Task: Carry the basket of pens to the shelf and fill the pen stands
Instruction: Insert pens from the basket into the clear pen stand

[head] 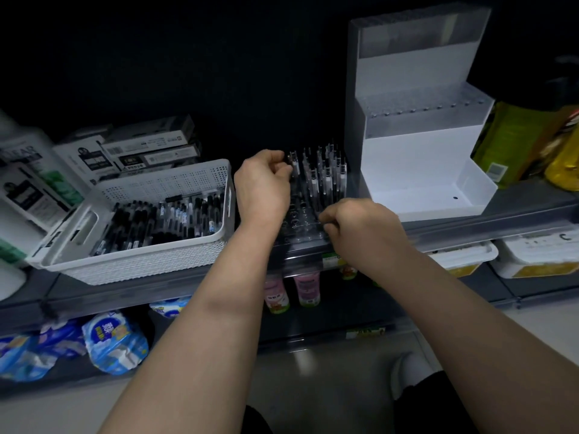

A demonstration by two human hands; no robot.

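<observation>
Left hand (263, 183): fingers curled tight, pinching the top of a held pen (292, 160) at the back left corner of the pen stand (297, 225).
Right hand (357, 228): knuckles up and fingers curled in over the stand's front right rows. Its fingertips are hidden, so I cannot tell whether it grips anything.
Held pen: upright with its long axis vertical; the lower end is blurred.
Pen stand: a clear block with rows of holes, sitting on the shelf (470, 227) between both hands. Its front rows show open holes.
Standing pens (326, 173): these fill the stand's back right rows, all upright.
Basket (141, 261): white and perforated, just left of the stand, touching or nearly touching it.
Basket pens (163, 220): lying flat, mostly pointing front to back.
White tiered display (416, 158): just right of the stand.
</observation>
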